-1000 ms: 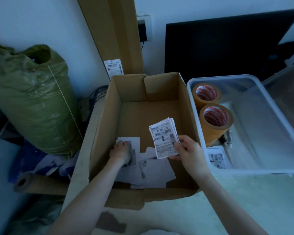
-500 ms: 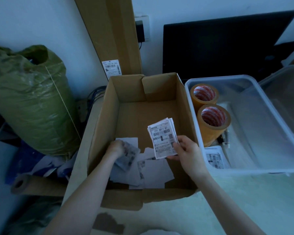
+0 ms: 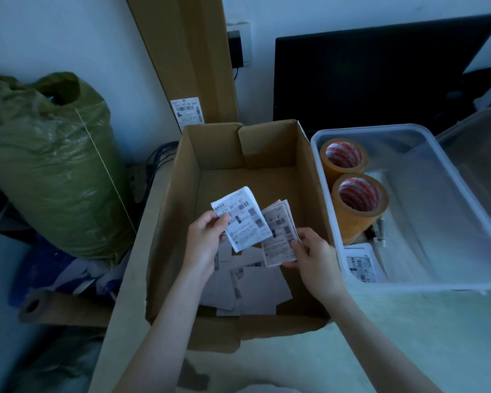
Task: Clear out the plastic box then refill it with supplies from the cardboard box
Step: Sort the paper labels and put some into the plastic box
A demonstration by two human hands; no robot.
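The refill is partly done, by my judgement. The plastic box [image 3: 425, 131] stands on the bench [image 3: 408, 336] just to the right of the cardboard box [image 3: 182, 177], their walls touching or nearly so. It already holds two rolls of tape [image 3: 359, 201] set one behind the other against its left wall, a packet of labels [image 3: 362, 263] in its near left corner, and a small item with a spring beside the nearer roll that I cannot identify. Most of its floor is bare, so I take the clearing-out as finished. My left hand [image 3: 206, 241] pinches a single label sheet [image 3: 243, 219] by its left edge, raised above the cardboard box. My right hand [image 3: 313, 255] grips a thin stack of labels [image 3: 279, 235] by its lower right corner, just beside the sheet, with the sheet overlapping the stack's left edge. Loose papers [image 3: 255, 287] lie on the floor of the cardboard box beneath my hands; the far half of that floor shows bare. What is left, as I judge it: add the sheet to the stack, gather the loose papers, and carry them across to the plastic box. Whether other supplies remain elsewhere I cannot tell.
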